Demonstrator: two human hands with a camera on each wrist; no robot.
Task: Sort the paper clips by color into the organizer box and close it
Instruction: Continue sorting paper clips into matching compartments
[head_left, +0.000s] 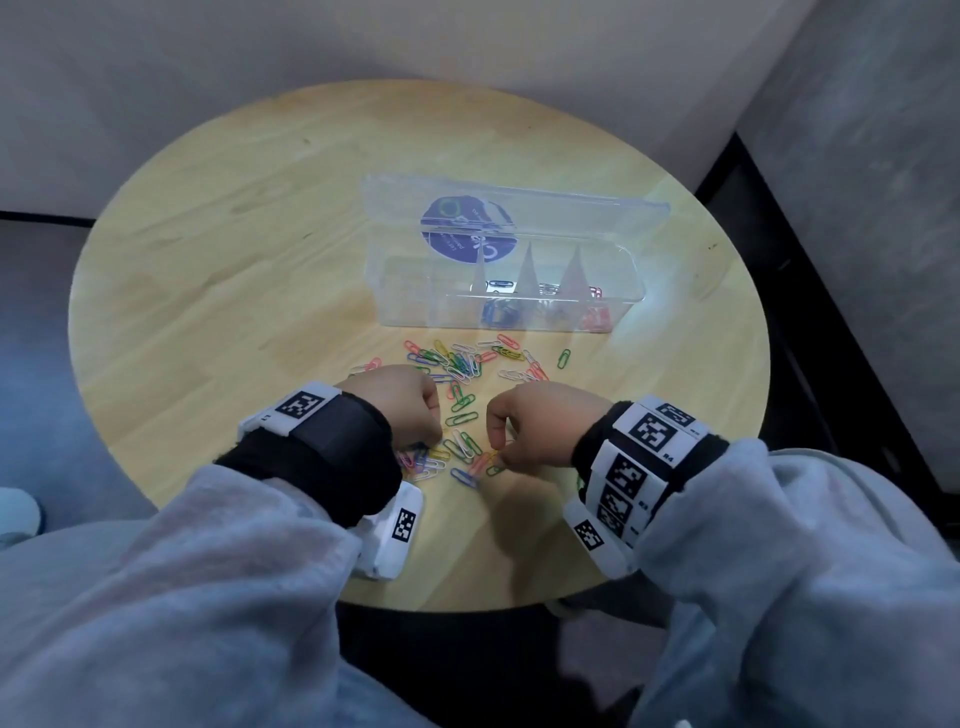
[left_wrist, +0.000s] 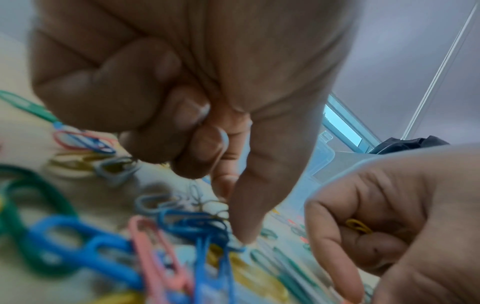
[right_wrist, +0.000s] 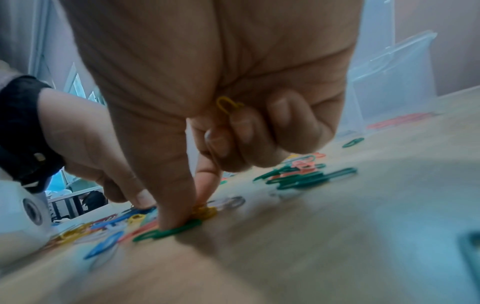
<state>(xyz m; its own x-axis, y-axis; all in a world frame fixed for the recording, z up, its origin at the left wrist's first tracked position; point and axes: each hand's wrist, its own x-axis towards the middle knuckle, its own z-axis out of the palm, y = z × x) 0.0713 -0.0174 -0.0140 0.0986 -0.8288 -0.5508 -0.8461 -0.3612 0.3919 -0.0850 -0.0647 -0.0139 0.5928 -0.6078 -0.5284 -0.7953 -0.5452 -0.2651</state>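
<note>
Colored paper clips (head_left: 457, 364) lie scattered on the round wooden table (head_left: 234, 270), in front of the clear organizer box (head_left: 415, 306), whose lid (head_left: 571, 208) stands up. Blue clips (head_left: 498, 312) and red clips (head_left: 596, 317) lie in separate compartments. My left hand (head_left: 434, 439) is down in the near pile, three fingers curled, thumb and index tips closing on a blue clip (left_wrist: 207, 226). My right hand (right_wrist: 194, 209) pinches a yellow clip (right_wrist: 206, 211) against the table. A second yellow clip (right_wrist: 228, 106) is tucked under its curled fingers.
A green clip (head_left: 564, 358) lies alone to the right of the pile. A white camera unit (head_left: 395, 540) under my left wrist rests near the table's front edge. Walls stand behind the table, with a dark floor strip at the right.
</note>
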